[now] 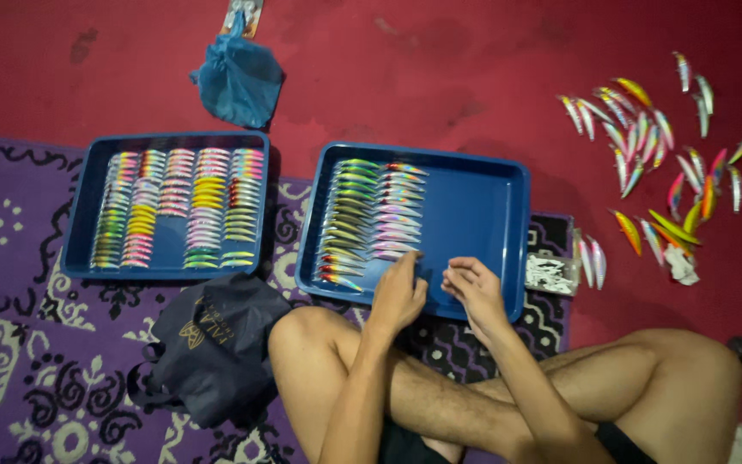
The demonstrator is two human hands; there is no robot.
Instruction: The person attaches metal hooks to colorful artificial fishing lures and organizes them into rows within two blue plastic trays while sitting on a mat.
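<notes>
2 blue trays sit on the floor, half on a purple patterned rug [10, 344]. The left tray [165, 268] is filled with 5 columns of coloured fishing lures; a dark drawstring bag [212, 344] lies below it and a blue pouch [238, 79] above. The right tray [491, 223] holds 2 columns of lures [371, 219] on its left side, the rest bare. The left hand [398, 292] rests at the bottom of the second column, fingers touching the last lure there. The right hand [472, 288], just beside it over the tray's near rim, is loosely curled; whether it holds anything cannot be told. Further right are 1 small box of white bits [548, 273] and a loose heap of lures [654, 163] on the red floor [440, 69].
</notes>
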